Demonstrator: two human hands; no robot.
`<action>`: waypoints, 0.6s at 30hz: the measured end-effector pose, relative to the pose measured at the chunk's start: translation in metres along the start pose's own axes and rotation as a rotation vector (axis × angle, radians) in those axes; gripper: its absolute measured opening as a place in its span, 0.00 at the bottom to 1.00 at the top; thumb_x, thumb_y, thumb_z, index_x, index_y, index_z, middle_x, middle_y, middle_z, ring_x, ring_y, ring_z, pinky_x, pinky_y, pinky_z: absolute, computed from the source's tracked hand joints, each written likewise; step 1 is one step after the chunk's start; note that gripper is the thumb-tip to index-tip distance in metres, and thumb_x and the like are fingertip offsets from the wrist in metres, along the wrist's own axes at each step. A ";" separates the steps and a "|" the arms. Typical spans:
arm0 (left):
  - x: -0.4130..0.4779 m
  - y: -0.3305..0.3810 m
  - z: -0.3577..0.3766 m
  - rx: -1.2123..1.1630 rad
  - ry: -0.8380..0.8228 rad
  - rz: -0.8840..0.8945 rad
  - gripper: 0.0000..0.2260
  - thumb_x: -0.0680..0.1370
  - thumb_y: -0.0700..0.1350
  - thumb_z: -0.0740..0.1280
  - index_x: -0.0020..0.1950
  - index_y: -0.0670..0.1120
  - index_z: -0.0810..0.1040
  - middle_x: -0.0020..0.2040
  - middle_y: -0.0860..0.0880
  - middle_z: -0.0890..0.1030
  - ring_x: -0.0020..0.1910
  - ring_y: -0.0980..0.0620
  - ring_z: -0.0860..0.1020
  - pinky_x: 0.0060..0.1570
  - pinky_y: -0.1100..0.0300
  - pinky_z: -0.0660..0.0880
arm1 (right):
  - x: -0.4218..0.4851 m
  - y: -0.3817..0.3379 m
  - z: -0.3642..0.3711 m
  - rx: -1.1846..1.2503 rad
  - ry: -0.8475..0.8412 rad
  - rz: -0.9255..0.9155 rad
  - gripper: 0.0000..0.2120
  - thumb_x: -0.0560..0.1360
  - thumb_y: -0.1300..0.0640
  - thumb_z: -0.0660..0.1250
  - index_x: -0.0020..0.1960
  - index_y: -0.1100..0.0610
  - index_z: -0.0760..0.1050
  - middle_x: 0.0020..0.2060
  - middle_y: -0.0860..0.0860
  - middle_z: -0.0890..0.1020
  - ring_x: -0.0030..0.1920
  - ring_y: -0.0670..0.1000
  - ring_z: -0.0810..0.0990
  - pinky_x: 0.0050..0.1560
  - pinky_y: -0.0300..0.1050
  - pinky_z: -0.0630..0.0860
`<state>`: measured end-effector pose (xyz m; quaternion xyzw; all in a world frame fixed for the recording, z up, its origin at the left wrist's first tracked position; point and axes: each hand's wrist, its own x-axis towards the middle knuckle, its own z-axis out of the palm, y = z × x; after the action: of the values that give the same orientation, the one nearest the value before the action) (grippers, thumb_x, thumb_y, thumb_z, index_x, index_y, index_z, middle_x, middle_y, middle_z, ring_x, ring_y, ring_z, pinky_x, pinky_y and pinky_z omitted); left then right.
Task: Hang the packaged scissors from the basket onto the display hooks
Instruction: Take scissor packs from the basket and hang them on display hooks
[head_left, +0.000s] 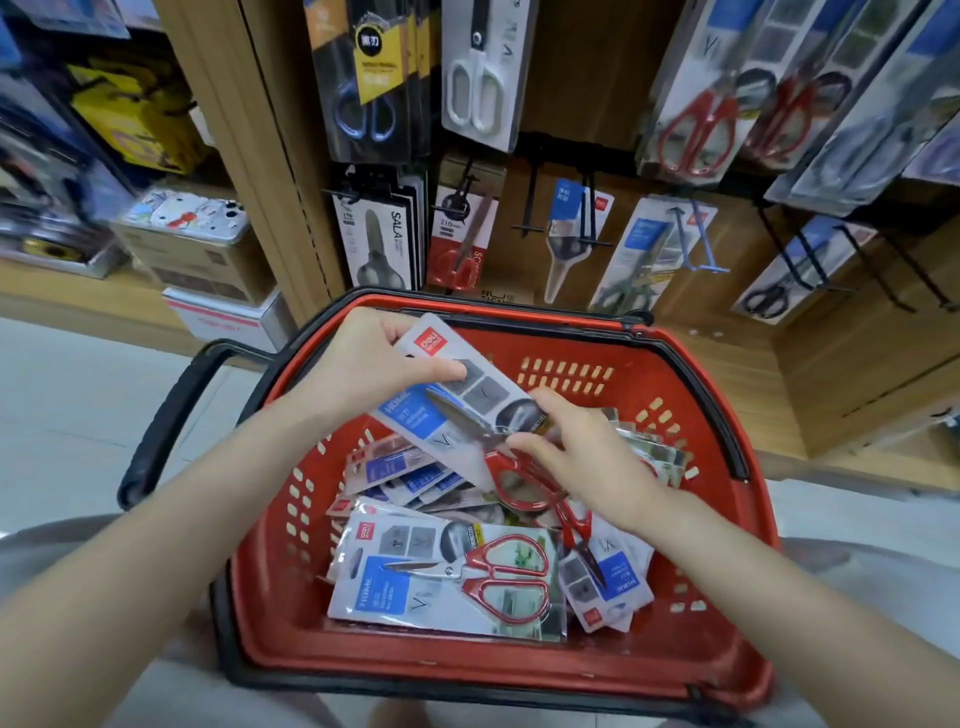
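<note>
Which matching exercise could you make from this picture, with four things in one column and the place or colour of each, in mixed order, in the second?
1. lifted scissors pack
2. flat scissors pack
3. white-handled scissors
4. basket

a. red, with a black rim
b. hangs on the display
c. lies in the basket, near side
d. gripped by the left hand and right hand

Pairs: 1-d, 2-c, 3-b, 4-a

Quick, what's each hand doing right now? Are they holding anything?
Left hand: holds the top end of a flat card pack of red-handled scissors.
Right hand: pinches that same pack lower down.
</note>
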<state>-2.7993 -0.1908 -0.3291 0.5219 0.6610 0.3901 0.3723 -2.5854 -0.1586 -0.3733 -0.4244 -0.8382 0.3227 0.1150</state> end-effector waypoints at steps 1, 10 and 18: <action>-0.001 0.001 -0.001 -0.007 0.019 0.022 0.05 0.69 0.42 0.76 0.37 0.50 0.83 0.31 0.56 0.83 0.30 0.61 0.80 0.29 0.67 0.75 | 0.003 -0.002 0.004 0.043 0.033 -0.005 0.10 0.77 0.49 0.65 0.53 0.54 0.73 0.39 0.55 0.83 0.32 0.52 0.79 0.36 0.50 0.76; -0.014 -0.052 0.003 -0.355 0.168 -0.152 0.18 0.70 0.50 0.73 0.58 0.51 0.73 0.54 0.49 0.81 0.50 0.55 0.81 0.49 0.57 0.78 | 0.034 -0.028 0.015 0.501 0.135 0.141 0.03 0.79 0.56 0.62 0.46 0.50 0.73 0.45 0.46 0.79 0.47 0.45 0.80 0.52 0.44 0.77; -0.025 -0.086 -0.007 -0.260 0.210 -0.019 0.09 0.78 0.42 0.65 0.57 0.51 0.77 0.54 0.50 0.82 0.51 0.53 0.82 0.51 0.55 0.78 | 0.075 0.000 0.052 0.295 0.166 0.137 0.16 0.80 0.57 0.59 0.68 0.57 0.68 0.62 0.49 0.75 0.62 0.46 0.73 0.63 0.37 0.68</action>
<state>-2.8350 -0.2295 -0.4019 0.4192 0.6450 0.5213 0.3693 -2.6554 -0.1228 -0.4196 -0.4843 -0.7383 0.4133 0.2224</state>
